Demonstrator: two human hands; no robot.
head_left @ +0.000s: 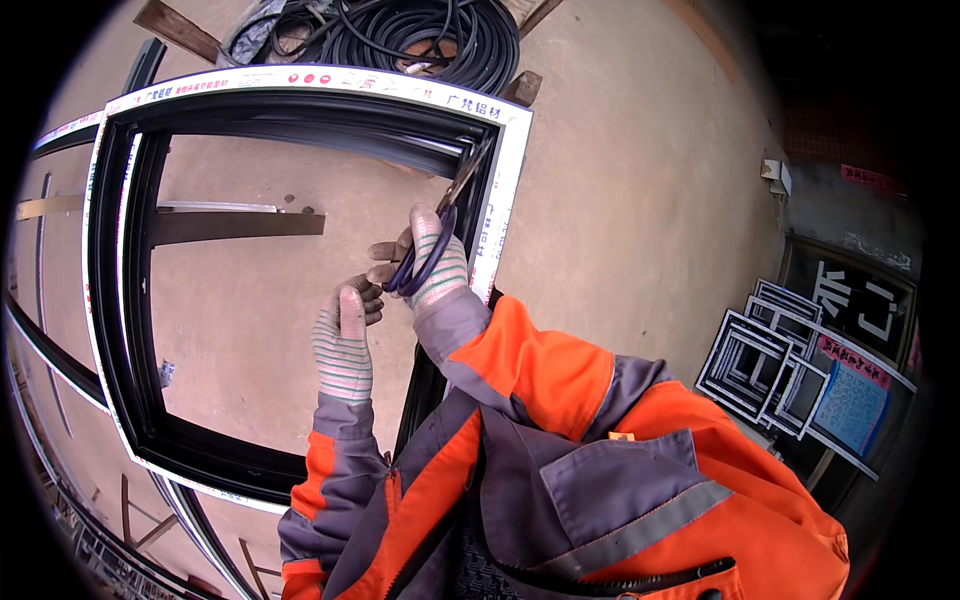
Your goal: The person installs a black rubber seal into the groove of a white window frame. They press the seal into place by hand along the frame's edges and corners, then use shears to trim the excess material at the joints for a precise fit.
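Note:
My right hand [436,255], in a striped knit glove with dark fingertips, is closed on a pair of scissors [432,262] with dark blue handles. Their blades point up and to the right, toward the far right inner corner of a black window frame [115,290] edged with white printed film. Just left and below, my left hand [350,325] wears a matching glove. Its fingers are loosely bent and apart, close to the scissor handles, and I see nothing held in them. Both hands are over the frame's opening, near its right side.
Coils of black rubber strip [450,45] lie beyond the frame, between wooden blocks [180,30]. A dark bar [240,228] crosses under the opening. More black frame pieces [60,350] lie at left. Small white frames [760,365] lean beside a blue board [850,405] at right.

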